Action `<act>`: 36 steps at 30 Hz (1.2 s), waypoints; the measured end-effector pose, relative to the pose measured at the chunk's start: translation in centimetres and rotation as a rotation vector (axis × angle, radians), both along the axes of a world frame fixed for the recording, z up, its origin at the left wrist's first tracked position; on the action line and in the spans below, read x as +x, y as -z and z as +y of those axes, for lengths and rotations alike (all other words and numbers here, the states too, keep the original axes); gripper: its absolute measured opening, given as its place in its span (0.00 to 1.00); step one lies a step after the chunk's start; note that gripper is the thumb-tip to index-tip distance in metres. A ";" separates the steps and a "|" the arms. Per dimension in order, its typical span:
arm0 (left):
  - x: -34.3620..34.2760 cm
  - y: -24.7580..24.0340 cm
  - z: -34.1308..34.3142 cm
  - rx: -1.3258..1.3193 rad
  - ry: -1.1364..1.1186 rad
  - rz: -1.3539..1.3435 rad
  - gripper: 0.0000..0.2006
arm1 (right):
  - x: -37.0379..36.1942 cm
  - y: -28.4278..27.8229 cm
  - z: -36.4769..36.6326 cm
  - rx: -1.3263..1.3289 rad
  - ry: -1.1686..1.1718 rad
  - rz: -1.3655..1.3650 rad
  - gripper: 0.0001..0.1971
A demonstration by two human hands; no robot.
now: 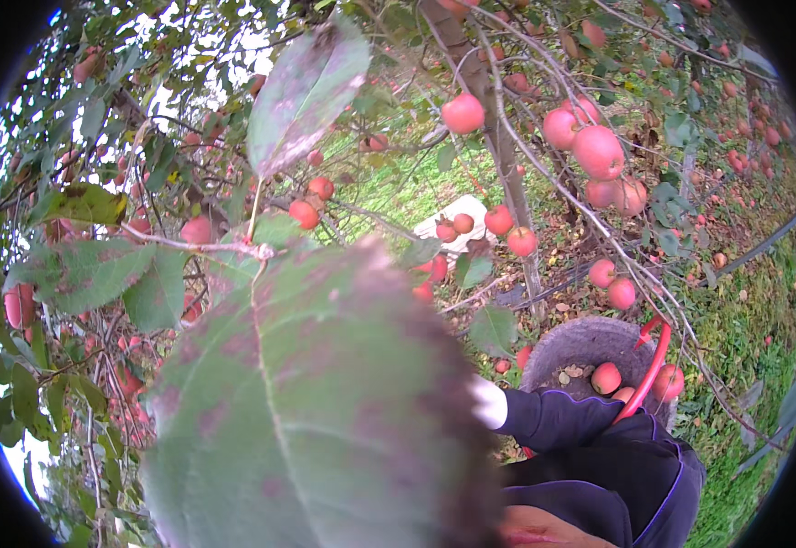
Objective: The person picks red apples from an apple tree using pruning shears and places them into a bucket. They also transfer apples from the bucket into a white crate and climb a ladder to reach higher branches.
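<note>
Diagonally, the red handle (pixel 655 367) rises rightward; whether the mostly hidden hand (pixel 487 403) grips, I can't tell.

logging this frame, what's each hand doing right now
Left hand: not in view, cannot be told.
Right hand: cannot be told; the large leaf hides most of it.
</note>
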State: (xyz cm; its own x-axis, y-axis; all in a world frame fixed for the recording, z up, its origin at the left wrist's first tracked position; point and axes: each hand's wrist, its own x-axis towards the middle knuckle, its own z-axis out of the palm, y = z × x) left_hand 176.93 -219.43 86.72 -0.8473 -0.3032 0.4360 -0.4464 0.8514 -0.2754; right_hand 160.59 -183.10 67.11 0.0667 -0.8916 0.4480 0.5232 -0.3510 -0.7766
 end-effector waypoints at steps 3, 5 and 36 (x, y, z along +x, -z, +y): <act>0.5 0.4 -2.0 0.105 -0.080 -0.080 0.29 | -0.3 -0.8 0.8 0.064 -0.017 0.022 0.35; 1.0 0.1 -3.3 0.414 -0.196 -0.134 0.27 | -0.4 -1.1 1.0 0.078 0.058 0.039 0.31; 2.1 11.5 1.8 2.017 1.188 1.942 0.25 | 0.4 0.1 0.9 0.112 0.016 0.010 0.27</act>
State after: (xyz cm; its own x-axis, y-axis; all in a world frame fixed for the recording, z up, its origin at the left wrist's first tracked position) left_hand 179.01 -217.67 75.17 -0.3659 -0.8733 0.3216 0.9296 -0.3592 0.0824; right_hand 161.03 -182.23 67.00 0.0561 -0.9371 0.3444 0.5102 -0.2696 -0.8167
